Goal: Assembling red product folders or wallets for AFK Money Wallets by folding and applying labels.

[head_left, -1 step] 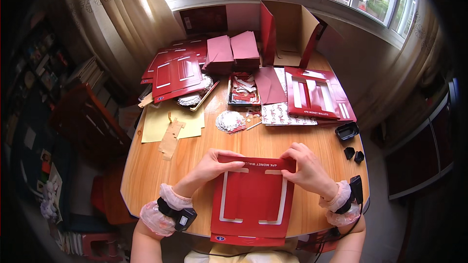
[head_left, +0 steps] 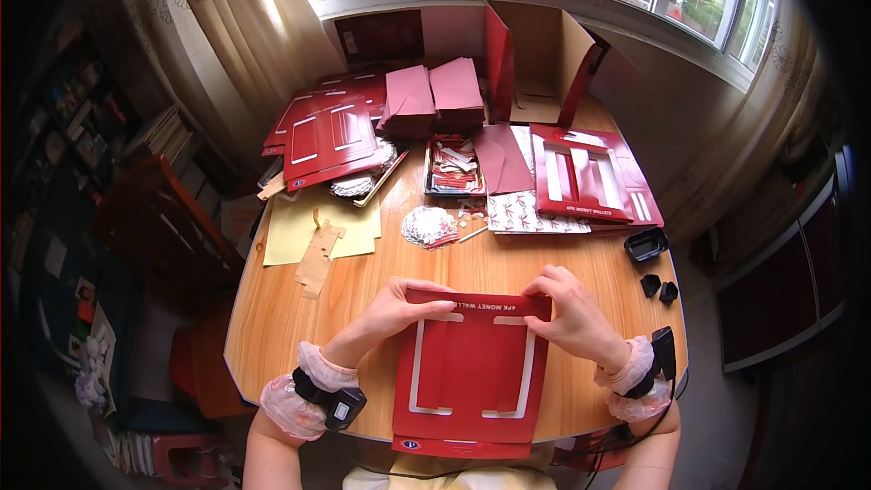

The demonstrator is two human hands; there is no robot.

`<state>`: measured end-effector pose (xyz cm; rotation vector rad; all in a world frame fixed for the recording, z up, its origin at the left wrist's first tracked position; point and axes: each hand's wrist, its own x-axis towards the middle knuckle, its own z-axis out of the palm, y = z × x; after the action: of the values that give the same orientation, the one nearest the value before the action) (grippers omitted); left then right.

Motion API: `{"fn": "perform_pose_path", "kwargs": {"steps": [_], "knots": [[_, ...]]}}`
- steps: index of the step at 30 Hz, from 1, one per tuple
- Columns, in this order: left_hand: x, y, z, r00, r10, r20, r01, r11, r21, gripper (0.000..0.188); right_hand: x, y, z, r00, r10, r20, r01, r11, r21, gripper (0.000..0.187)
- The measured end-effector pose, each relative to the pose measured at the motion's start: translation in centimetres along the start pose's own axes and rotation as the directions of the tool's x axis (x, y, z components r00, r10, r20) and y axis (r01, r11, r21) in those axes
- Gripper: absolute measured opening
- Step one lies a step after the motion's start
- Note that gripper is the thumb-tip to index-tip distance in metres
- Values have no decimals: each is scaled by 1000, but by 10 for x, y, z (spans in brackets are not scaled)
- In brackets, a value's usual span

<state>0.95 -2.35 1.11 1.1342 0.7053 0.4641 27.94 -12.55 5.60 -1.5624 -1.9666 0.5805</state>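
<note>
A flat red card sleeve [head_left: 475, 363] with white-edged cut-out slots lies in front of me, its near edge at the table's front edge. My left hand [head_left: 406, 306] pinches its far left corner, thumb on top and fingers at the edge. At the far right corner my right hand [head_left: 567, 313] grips the same sleeve between thumb and fingers. The undersides of both grips are hidden. Beyond my hands lies a pile of white and silvery round pieces [head_left: 428, 226].
Red card sleeves [head_left: 328, 139] are stacked at the back left, near pink envelopes [head_left: 406, 95]. A tray of scraps [head_left: 455, 166] sits mid-table. More red sleeves [head_left: 594, 172] lie at right, before an open cardboard box [head_left: 543, 63]. A black plastic tray [head_left: 645, 244] stands by the right edge.
</note>
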Motion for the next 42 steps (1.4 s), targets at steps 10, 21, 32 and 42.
{"fn": "perform_pose_path", "kwargs": {"steps": [10, 21, 32, 42], "knots": [[2, 5, -7, 997, -32, 68, 27, 997, 76, 24, 5, 18, -3, 1000, 10, 23, -14, 979, 205, 24], [2, 5, -7, 998, -21, 65, 15, 996, 93, 25, 2, 16, -4, 982, 173, -71, -159, 973, 169, 27], [4, 1, -9, 999, -36, 40, 30, 988, 155, 26, -1, 34, 4, 980, 197, -28, -182, 946, 268, 27], [4, -2, -13, 994, -50, 93, 35, 988, 152, 27, -2, 26, -3, 977, 213, 26, -210, 924, 321, 25]]}}
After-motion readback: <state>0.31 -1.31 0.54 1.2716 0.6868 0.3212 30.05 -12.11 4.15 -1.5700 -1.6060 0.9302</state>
